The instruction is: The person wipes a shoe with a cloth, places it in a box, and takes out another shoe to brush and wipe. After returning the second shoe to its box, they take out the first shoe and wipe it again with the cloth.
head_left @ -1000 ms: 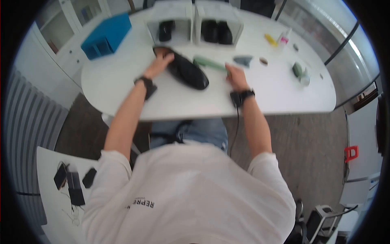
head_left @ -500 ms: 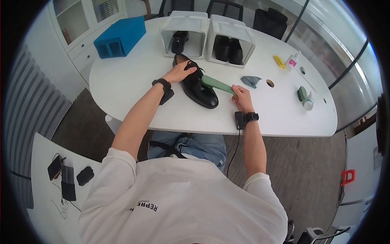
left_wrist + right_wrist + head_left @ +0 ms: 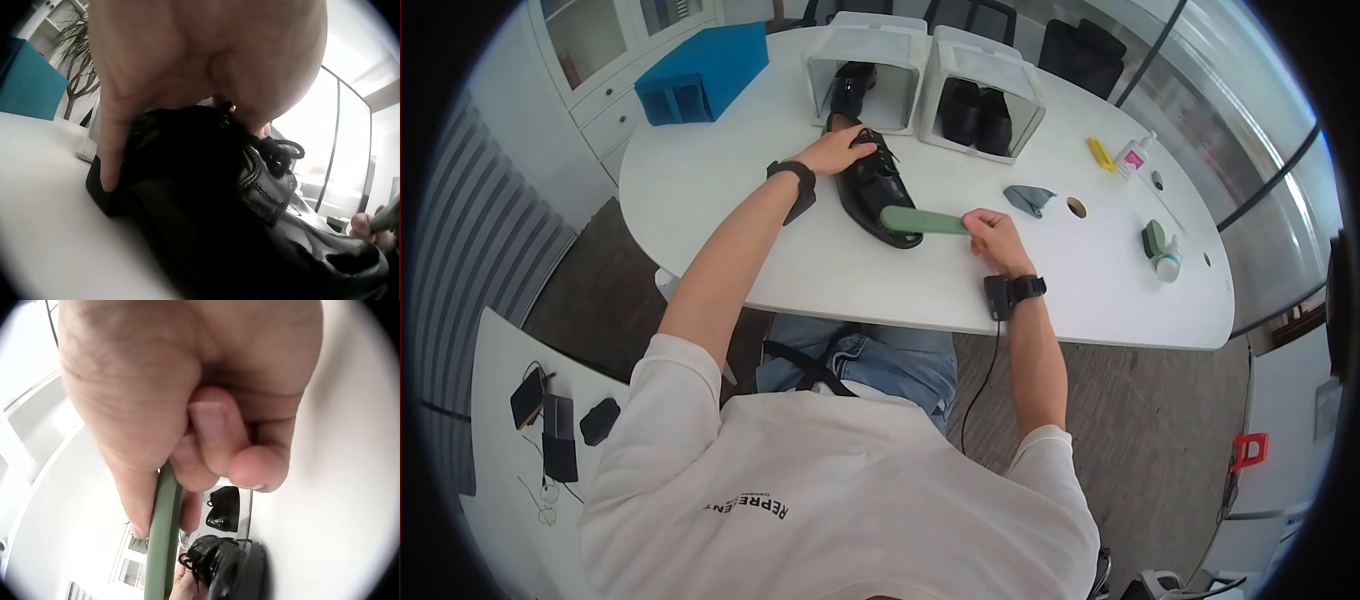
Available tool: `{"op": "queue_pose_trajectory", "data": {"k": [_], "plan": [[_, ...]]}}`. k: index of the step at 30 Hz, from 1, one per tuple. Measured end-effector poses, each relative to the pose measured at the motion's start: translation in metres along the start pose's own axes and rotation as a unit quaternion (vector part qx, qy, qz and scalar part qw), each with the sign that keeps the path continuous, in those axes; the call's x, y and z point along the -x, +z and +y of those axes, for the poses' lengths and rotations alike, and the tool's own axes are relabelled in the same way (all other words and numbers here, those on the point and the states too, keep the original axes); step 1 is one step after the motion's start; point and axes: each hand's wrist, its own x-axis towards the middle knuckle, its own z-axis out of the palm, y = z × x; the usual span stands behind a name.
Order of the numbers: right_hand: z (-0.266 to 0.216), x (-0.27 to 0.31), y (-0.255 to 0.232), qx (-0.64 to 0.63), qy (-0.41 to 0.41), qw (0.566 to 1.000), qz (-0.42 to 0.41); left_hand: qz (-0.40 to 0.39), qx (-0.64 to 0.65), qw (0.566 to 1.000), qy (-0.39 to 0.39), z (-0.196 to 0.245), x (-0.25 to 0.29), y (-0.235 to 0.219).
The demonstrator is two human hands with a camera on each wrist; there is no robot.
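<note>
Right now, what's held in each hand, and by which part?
Right hand: the green brush, by its handle. Left hand: the black shoe, at the heel end.

1. This looks like an office or meeting room.
2. The large white worktop (image 3: 730,205) has rounded ends and a round hole (image 3: 1077,207) through its surface.
3. Black chairs (image 3: 1082,58) stand beyond it.
4. Dark-framed glass panels (image 3: 1230,110) line the right; a white cabinet (image 3: 612,98) with drawers stands left.
</note>
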Motion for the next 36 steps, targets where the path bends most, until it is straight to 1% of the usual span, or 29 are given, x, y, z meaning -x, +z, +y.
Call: {"op": "queue_pose_trajectory", "data": {"k": [2, 3, 4, 6, 7, 9, 10, 12, 13, 14, 16, 17, 19, 20, 22, 23, 25, 28, 30, 31, 33, 34, 36], "plan": [[-0.016, -0.008, 0.000, 0.070, -0.013, 0.997, 0.007, -0.006, -0.025, 0.999, -0.026, 0.010, 0.004, -0.004], [-0.026, -0.010, -0.001, 0.107, -0.006, 0.994, -0.007, -0.032, -0.029, 0.998, -0.040, 0.017, 0.005, -0.009], [-0.031, -0.014, -0.002, 0.105, -0.007, 0.994, -0.007, -0.033, -0.031, 0.998, -0.040, 0.015, 0.003, -0.008], [-0.032, -0.016, -0.005, 0.164, 0.005, 0.985, -0.060, -0.051, -0.004, 0.998, -0.041, 0.011, -0.001, -0.006], [-0.024, -0.016, -0.009, 0.160, 0.005, 0.985, -0.061, -0.052, -0.006, 0.998, -0.044, 0.006, -0.002, -0.002], [-0.007, -0.021, -0.020, 0.138, 0.020, 0.990, -0.010, -0.040, -0.009, 0.999, -0.028, -0.004, -0.007, 0.001], [-0.010, -0.019, -0.018, 0.135, 0.018, 0.991, -0.013, -0.040, -0.013, 0.999, -0.031, -0.004, -0.006, 0.002], [-0.016, -0.010, -0.018, 0.105, -0.015, 0.994, -0.009, -0.010, -0.023, 0.998, -0.052, 0.000, -0.006, 0.006], [-0.015, -0.009, -0.021, 0.108, 0.004, 0.994, -0.020, -0.013, -0.026, 0.998, -0.051, 0.001, -0.007, 0.005], [-0.012, -0.009, -0.021, 0.104, 0.005, 0.994, -0.017, -0.026, -0.009, 0.998, -0.051, 0.001, -0.007, 0.004], [-0.009, -0.009, -0.022, 0.147, -0.008, 0.989, -0.015, -0.042, 0.005, 0.998, -0.048, 0.005, -0.006, 0.001], [-0.009, -0.009, -0.021, 0.145, -0.009, 0.989, -0.012, -0.034, 0.003, 0.998, -0.053, 0.008, -0.004, 0.001], [-0.008, -0.007, -0.018, 0.161, -0.043, 0.986, -0.017, -0.029, 0.003, 0.998, -0.057, 0.008, -0.003, 0.002], [-0.009, -0.005, -0.018, 0.160, -0.041, 0.986, -0.016, -0.033, 0.006, 0.998, -0.058, 0.004, -0.005, 0.002], [-0.011, -0.004, -0.019, 0.187, -0.029, 0.981, -0.039, -0.037, 0.008, 0.998, -0.058, -0.001, -0.010, 0.004], [-0.011, -0.005, -0.020, 0.186, -0.029, 0.981, -0.038, -0.029, -0.001, 0.998, -0.054, -0.003, -0.011, 0.004], [-0.010, -0.005, -0.021, 0.136, -0.060, 0.989, 0.017, -0.022, -0.007, 0.998, -0.052, -0.002, -0.008, 0.004], [-0.011, -0.004, -0.029, 0.151, -0.035, 0.988, 0.010, -0.040, 0.010, 0.997, -0.063, 0.004, -0.006, 0.003], [-0.013, -0.003, -0.033, 0.155, -0.044, 0.987, 0.024, 0.021, -0.028, 0.998, -0.051, 0.004, -0.003, 0.008], [-0.015, -0.001, -0.033, 0.157, -0.051, 0.986, 0.036, 0.020, -0.026, 0.998, -0.051, 0.007, -0.003, 0.005], [-0.014, -0.001, -0.029, 0.176, -0.040, 0.983, 0.032, -0.042, 0.012, 0.997, -0.061, 0.011, -0.002, -0.001], [-0.014, -0.003, -0.028, 0.192, -0.034, 0.980, 0.028, -0.042, 0.014, 0.997, -0.060, 0.010, -0.003, 0.002], [-0.014, -0.007, -0.026, 0.195, -0.044, 0.980, 0.016, -0.001, -0.024, 0.997, -0.070, 0.008, -0.003, 0.004]]}}
